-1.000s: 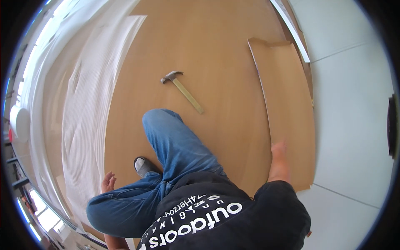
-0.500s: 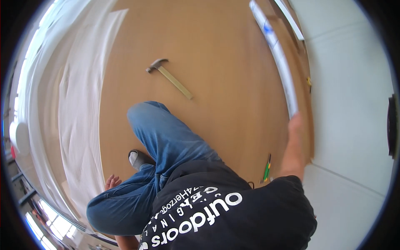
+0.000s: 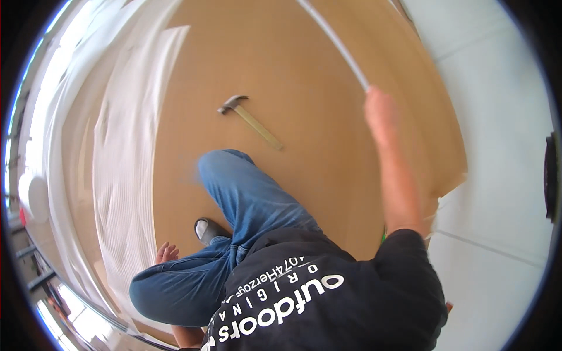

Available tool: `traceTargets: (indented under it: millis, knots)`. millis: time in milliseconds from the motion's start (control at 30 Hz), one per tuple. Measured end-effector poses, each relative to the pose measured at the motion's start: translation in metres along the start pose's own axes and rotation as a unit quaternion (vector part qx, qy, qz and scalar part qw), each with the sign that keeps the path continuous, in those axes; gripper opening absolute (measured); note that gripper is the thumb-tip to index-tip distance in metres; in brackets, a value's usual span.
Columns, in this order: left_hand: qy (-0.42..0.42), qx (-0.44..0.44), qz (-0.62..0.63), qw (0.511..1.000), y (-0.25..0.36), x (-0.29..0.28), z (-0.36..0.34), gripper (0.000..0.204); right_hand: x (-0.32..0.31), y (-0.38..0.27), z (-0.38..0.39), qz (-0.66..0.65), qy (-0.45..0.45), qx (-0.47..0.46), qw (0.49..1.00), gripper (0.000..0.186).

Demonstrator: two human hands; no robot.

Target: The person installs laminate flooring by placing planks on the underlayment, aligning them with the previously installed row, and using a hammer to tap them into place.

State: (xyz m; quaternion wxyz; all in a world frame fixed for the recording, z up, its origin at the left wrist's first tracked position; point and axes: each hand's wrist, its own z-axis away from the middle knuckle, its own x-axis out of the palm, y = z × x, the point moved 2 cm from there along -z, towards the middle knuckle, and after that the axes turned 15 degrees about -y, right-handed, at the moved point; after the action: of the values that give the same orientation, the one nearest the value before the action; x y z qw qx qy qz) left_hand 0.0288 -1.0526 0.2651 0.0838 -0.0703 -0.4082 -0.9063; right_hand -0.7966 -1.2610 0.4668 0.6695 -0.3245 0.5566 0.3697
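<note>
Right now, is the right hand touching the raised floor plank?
Touching. The head view shows the right hand closed on the lower end of the plank, no gap visible.

No packages, labels, signs or screens are visible; the only lettering is white print on the person's black shirt [image 3: 328,298].

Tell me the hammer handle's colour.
Light tan wood; the hammer lies on the brown floor, head view.

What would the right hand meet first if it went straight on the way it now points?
The right hand points up and away, already gripping the plank's pale edge. Further along that line only this plank shows, though depth is unclear.
</note>
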Motion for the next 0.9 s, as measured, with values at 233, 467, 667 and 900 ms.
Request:
traceTargets:
  millis: [233, 467, 667, 900]
  knots:
    - [-0.028, 0.061, 0.129, 0.989, -0.014, 0.015, 0.053, 0.039, 0.179, -0.126, -0.046, -0.018, -0.09, -0.077, 0.993, 0.021]
    - [0.144, 0.041, 0.138, 0.979, -0.006, 0.098, 0.108, 0.044, 0.23, -0.205, -0.015, 0.013, 0.046, -0.231, 0.972, 0.043]
    - [0.197, 0.196, 0.104, 0.955, -0.001, 0.098, 0.112, 0.047, 0.278, -0.252, 0.012, -0.052, -0.166, -0.163, 0.971, 0.061]
    - [0.438, 0.266, 0.063, 0.856, 0.09, 0.039, 0.244, 0.03, 0.3, -0.237, 0.06, -0.241, -0.208, -0.289, 0.903, 0.029]
